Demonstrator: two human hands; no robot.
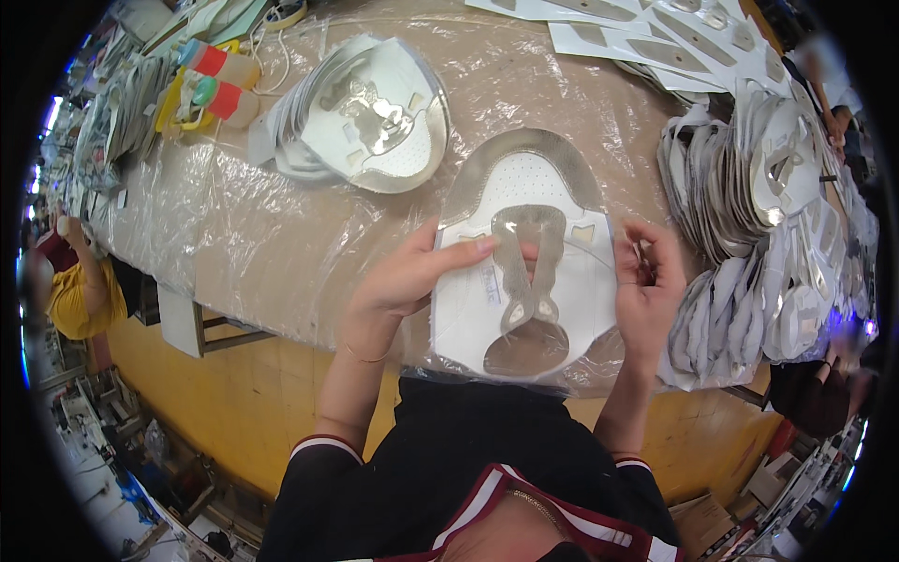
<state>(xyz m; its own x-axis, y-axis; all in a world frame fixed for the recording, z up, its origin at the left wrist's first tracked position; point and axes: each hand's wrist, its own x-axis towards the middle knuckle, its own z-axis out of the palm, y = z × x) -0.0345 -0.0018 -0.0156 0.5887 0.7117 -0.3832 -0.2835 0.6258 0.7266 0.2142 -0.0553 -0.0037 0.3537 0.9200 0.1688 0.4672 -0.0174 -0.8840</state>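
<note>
A flat white and metallic-gold shoe upper [585, 295] lies before me at the table's near edge, its perforated toe pointing away. My left hand [412, 272] grips it from the left, thumb on top and fingers underneath; a fingertip shows through its central opening. Close to the upper's right edge, my right hand [648, 281] is closed with curled fingers. Something small and dark shows between those fingers, but I cannot make out what it is. Farther left rests a stack of similar shoe uppers [393, 140].
Plastic film covers the brown table [272, 234]. Piled shoe uppers [721, 187] line the right side, below white sheets of cut pieces [674, 47]. Two bottles with red labels [225, 98] stand in a yellow holder at the far left. Other people [84, 290] are at both sides.
</note>
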